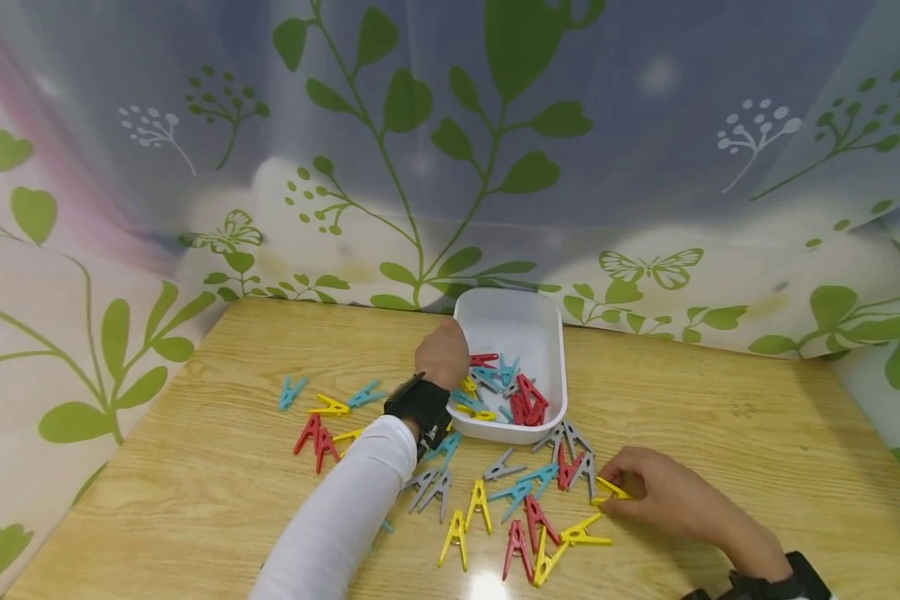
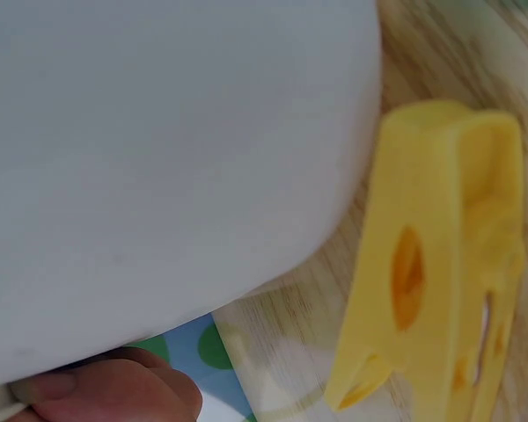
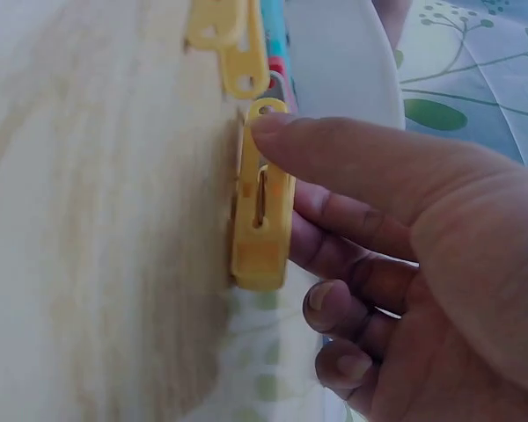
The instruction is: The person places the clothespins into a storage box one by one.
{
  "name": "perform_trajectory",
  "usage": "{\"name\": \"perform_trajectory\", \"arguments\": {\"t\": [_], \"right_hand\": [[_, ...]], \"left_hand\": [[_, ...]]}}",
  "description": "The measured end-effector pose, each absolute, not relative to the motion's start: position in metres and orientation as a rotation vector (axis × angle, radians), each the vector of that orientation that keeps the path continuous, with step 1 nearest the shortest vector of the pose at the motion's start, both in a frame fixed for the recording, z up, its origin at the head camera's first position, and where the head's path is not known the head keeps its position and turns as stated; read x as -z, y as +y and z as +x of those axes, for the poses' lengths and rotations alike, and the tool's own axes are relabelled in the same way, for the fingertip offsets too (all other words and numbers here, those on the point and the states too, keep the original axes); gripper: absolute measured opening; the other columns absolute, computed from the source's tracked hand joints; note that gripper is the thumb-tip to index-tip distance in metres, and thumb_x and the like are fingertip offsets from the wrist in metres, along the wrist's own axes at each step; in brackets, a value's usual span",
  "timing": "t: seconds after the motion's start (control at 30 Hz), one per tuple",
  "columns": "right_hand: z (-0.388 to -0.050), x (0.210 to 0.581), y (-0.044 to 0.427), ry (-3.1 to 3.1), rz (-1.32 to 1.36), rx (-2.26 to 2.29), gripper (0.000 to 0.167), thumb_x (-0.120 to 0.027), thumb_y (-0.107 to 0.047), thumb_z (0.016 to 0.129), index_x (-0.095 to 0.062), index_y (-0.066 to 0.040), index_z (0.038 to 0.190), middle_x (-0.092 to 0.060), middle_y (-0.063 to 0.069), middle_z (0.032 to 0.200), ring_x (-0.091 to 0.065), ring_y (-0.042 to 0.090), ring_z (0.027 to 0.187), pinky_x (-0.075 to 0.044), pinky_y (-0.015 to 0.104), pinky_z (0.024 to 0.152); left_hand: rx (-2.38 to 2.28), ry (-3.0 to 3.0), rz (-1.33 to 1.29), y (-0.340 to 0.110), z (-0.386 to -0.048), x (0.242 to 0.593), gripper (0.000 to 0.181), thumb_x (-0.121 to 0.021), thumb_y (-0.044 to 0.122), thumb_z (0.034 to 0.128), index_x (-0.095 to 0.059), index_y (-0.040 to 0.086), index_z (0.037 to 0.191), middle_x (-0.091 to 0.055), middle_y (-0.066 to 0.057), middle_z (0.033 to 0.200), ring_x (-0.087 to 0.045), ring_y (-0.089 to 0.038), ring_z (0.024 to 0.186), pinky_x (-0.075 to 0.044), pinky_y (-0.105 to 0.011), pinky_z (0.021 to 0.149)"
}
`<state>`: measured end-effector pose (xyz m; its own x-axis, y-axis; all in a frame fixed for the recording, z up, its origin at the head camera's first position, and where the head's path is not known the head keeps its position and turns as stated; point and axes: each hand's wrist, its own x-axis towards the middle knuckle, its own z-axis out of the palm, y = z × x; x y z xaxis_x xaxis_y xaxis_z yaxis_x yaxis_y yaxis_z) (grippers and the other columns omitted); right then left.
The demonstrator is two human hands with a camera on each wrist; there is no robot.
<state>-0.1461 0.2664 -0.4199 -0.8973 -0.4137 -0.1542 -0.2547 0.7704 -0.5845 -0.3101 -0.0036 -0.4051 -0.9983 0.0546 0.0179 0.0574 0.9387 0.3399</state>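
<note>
My left hand (image 1: 442, 354) grips the left rim of a white plastic tub (image 1: 510, 312). In the left wrist view its curled fingers (image 2: 114, 391) show at the tub's edge, the tub wall (image 2: 158, 158) filling much of that view. Red, blue, yellow and grey clothespins lie inside the tub. To the right of the tub, my right hand (image 1: 656, 492) pinches a yellow clothespin (image 1: 611, 492) low over the table. The right wrist view shows the thumb on one end of this clothespin (image 3: 262, 237), with fingers behind it and the other fingers loosely bent.
Many loose clothespins lie on the wooden table (image 1: 720, 408), among them a yellow one (image 1: 456, 537), a red one (image 1: 517, 550) and a blue one (image 1: 291, 392). A leaf-patterned cloth (image 1: 645, 167) hangs behind the tub, along the table's back edge.
</note>
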Motion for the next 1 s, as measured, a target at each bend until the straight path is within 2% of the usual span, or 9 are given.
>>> {"name": "perform_trajectory", "arguments": {"t": [0.23,0.47,0.63,0.8,0.83,1.0], "right_hand": [[-0.151,0.404,0.268,2.715,-0.530,0.851,0.033,-0.072,-0.044,0.083,-0.069,-0.016,0.101,-0.058,-0.009,0.086,-0.042,0.007,0.064,-0.037,0.026,0.055],[-0.169,0.377,0.254,2.903,-0.548,0.818,0.033,-0.069,-0.039,0.087,-0.069,-0.013,0.109,-0.059,-0.008,0.093,-0.041,0.010,0.067,-0.035,0.027,0.054],[-0.190,0.362,0.231,3.031,-0.632,0.803,0.034,-0.069,-0.033,0.089,-0.068,-0.009,0.113,-0.061,-0.003,0.097,-0.042,0.014,0.070,-0.035,0.030,0.058],[-0.207,0.354,0.210,3.090,-0.690,0.726,0.032,-0.070,-0.028,0.089,-0.068,-0.009,0.114,-0.062,0.001,0.099,-0.049,0.018,0.075,-0.040,0.033,0.062],[-0.210,0.353,0.207,3.094,-0.707,0.709,0.031,-0.070,-0.027,0.088,-0.068,-0.009,0.114,-0.063,0.001,0.100,-0.052,0.019,0.077,-0.042,0.035,0.064],[-0.221,0.351,0.192,3.098,-0.833,0.638,0.035,-0.071,-0.025,0.088,-0.066,-0.006,0.117,-0.063,0.007,0.106,-0.059,0.025,0.094,-0.047,0.044,0.079]], "left_hand": [[0.555,-3.059,-0.083,-0.003,-0.309,0.406,0.030,-0.055,0.013,0.0958,-0.053,-0.005,0.120,-0.065,-0.015,0.079,-0.065,-0.029,0.067,-0.053,-0.039,0.058],[0.526,-3.047,-0.081,-0.002,-0.307,0.403,0.029,-0.054,0.014,0.0970,-0.053,-0.005,0.120,-0.064,-0.014,0.076,-0.064,-0.028,0.065,-0.053,-0.038,0.058],[0.530,-3.060,-0.049,-0.002,-0.310,0.404,0.027,-0.052,0.013,0.0974,-0.054,-0.004,0.118,-0.065,-0.015,0.079,-0.065,-0.028,0.067,-0.053,-0.039,0.058],[0.521,-3.095,-0.028,-0.001,-0.320,0.412,0.030,-0.053,0.012,0.0963,-0.052,-0.004,0.121,-0.065,-0.015,0.077,-0.064,-0.029,0.065,-0.053,-0.040,0.057],[0.496,-3.062,-0.043,-0.001,-0.327,0.424,0.029,-0.051,0.013,0.0963,-0.052,-0.004,0.120,-0.063,-0.014,0.074,-0.063,-0.028,0.062,-0.051,-0.039,0.053],[0.477,-3.070,-0.046,-0.001,-0.329,0.426,0.033,-0.053,0.013,0.0956,-0.050,-0.005,0.123,-0.063,-0.014,0.073,-0.063,-0.028,0.061,-0.051,-0.039,0.052]]}}
